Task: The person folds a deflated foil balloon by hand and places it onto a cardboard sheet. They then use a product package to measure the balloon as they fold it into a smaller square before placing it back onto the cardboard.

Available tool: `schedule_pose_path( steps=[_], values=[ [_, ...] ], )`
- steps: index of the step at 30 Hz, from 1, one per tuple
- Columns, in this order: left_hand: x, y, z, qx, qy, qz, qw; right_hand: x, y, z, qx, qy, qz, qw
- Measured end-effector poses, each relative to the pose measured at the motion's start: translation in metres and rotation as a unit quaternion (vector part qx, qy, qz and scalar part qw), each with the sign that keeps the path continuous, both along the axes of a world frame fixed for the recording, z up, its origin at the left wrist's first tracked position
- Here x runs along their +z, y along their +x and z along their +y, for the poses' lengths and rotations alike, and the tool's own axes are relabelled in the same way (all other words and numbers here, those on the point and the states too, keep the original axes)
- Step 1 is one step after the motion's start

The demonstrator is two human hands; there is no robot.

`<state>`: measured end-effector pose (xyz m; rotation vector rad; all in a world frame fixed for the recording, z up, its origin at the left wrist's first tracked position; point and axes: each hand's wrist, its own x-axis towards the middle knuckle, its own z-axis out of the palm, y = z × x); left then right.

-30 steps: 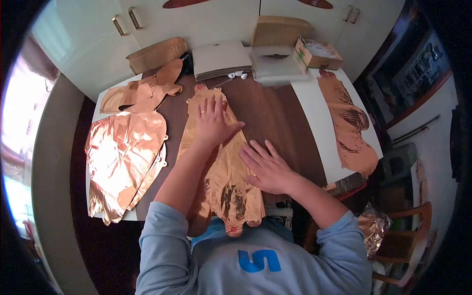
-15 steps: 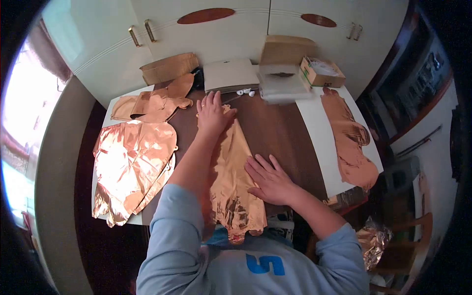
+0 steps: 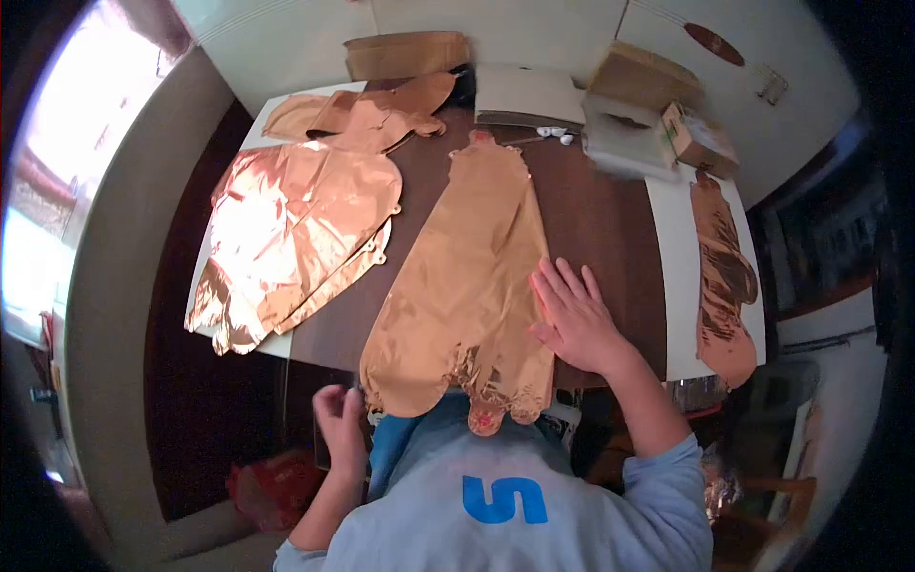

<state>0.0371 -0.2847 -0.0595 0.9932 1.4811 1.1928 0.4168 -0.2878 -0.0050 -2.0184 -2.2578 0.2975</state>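
Long copper-gold foil sheet with lobed near end (image 3: 467,276) lies flat on the dark brown wooden table (image 3: 605,214), middle of the scene. Long axis runs near-far: narrow end points far, wide lobed end points near and overhangs the near edge in front of the person. Right side fairly straight, left side slants out toward near-left. Red-marked tab at each end; creases bunch around the near tab.

Right hand (image 3: 577,324): palm down, fingers slightly spread, resting at the sheet's right edge. Left hand (image 3: 341,424): fingers curled, just beside the near-left corner of the sheet; cannot tell if it pinches the foil.

Shiny copper foil pile (image 3: 305,210) at left, matte copper foil pieces (image 3: 372,116) far left, folded copper foil strip (image 3: 726,276) on the white surface at right. Pale flat stack (image 3: 527,93) at far side, small white objects (image 3: 555,133) by its near edge.

Versus half a second ago: left hand has gone from the far end to the near-left corner, and its forearm no longer covers the sheet, so the left side and far tab show. Right hand stays at the right edge. Camera view has shifted; side foils look unchanged.
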Motion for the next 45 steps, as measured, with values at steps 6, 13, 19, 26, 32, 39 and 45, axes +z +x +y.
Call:
schedule_pose_path(
  steps=[6, 13, 19, 26, 32, 39, 45],
  values=[
    [0.036, 0.025, 0.016, -0.192, -0.034, -0.128, 0.972, -0.001, 0.0, 0.0, 0.008, 0.008, -0.017, 1.0],
    [0.081, 0.117, 0.05, -0.529, 0.359, 0.185, 0.746, -0.003, -0.002, 0.001, 0.003, 0.005, -0.035, 0.999],
    [0.072, 0.12, 0.078, -0.603, 0.308, 0.116, 0.726, -0.004, 0.0, -0.001, 0.008, 0.017, -0.015, 1.0],
    [0.044, 0.115, 0.132, -0.464, 0.369, 0.43, 0.681, -0.001, -0.001, 0.001, 0.012, 0.021, -0.023, 0.999],
    [0.029, 0.134, 0.129, -0.477, 0.403, 0.465, 0.628, -0.001, 0.0, 0.001, 0.007, 0.009, -0.011, 1.0],
    [0.03, 0.133, 0.129, -0.47, 0.403, 0.483, 0.619, 0.002, -0.001, 0.003, 0.014, 0.017, -0.008, 1.0],
    [0.031, 0.134, 0.129, -0.471, 0.406, 0.484, 0.616, 0.004, 0.005, 0.005, 0.039, 0.046, 0.003, 0.998]
  ],
)
